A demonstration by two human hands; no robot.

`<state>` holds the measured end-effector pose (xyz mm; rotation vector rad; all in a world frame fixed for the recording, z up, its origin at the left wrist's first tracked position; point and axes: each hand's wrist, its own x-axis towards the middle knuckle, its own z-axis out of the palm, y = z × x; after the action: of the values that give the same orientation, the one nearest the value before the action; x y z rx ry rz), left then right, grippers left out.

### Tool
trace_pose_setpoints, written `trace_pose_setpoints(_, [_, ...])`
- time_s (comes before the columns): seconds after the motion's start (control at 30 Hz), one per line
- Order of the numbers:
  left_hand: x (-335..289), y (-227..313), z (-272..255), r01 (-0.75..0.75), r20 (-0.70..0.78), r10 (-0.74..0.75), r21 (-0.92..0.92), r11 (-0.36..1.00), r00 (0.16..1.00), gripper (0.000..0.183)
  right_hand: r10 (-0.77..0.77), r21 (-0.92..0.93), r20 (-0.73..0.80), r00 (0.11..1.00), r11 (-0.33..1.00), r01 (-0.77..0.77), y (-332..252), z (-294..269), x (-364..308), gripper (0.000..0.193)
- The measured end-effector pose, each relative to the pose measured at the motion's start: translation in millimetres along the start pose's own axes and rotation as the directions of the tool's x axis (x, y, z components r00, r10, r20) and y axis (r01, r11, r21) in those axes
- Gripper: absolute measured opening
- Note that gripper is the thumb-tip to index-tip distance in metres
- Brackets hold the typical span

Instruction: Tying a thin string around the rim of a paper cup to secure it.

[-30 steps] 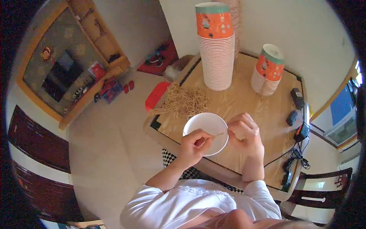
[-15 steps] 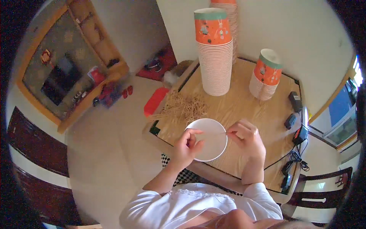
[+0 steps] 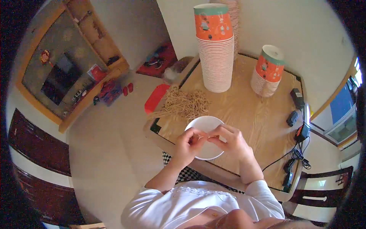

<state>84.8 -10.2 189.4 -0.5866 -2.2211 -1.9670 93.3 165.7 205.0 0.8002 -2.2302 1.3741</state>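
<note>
smooth paper-like bowl (image 3: 204, 123), rough fibrous strands (image 3: 187, 104) (dry-looking and matt), wood-grained tabletop (image 3: 244, 105), black plastic adapter (image 3: 297, 98)

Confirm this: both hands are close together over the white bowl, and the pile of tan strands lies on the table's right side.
The side is wrong: the head view shows the pile of tan strands on the left side of the table. The left hand and right hand are close together over the white bowl.

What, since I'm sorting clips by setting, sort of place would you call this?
Probably a living room in someone's home: a dark screen, likely a television, stands at a wood-framed wall unit, and red slippers lie on the floor.
</note>
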Motion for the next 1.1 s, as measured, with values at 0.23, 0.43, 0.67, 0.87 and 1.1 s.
trace_pose_setpoints(0.23, [-5,-4,-13,-0.029,0.005,0.029,0.137,0.99,1.0,0.016,-0.016,-0.071,-0.118,0.993,0.997,0.008,1,-24,1,0.01])
trace_pose_setpoints(0.43, [2,0,-21,-0.185,0.158,0.146,0.273,0.944,0.977,0.025,-0.079,-0.146,-0.071,0.994,0.987,0.068,11,-32,-4,0.009])
trace_pose_setpoints(0.67, [22,7,19,-0.072,0.268,0.105,-0.129,0.989,0.958,0.035,-0.138,-0.233,-0.035,0.99,0.964,0.126,10,-25,-1,0.009])
trace_pose_setpoints(0.87, [19,-8,23,0.067,0.195,-0.052,-0.069,0.995,0.979,0.01,-0.121,-0.253,-0.005,0.993,0.961,0.116,7,-34,0,0.012])
trace_pose_setpoints(1.1, [15,-4,20,0.05,0.164,-0.056,0.044,0.998,0.985,0.008,0.126,-0.284,0.056,0.99,0.953,-0.106,11,-36,-6,0.016])
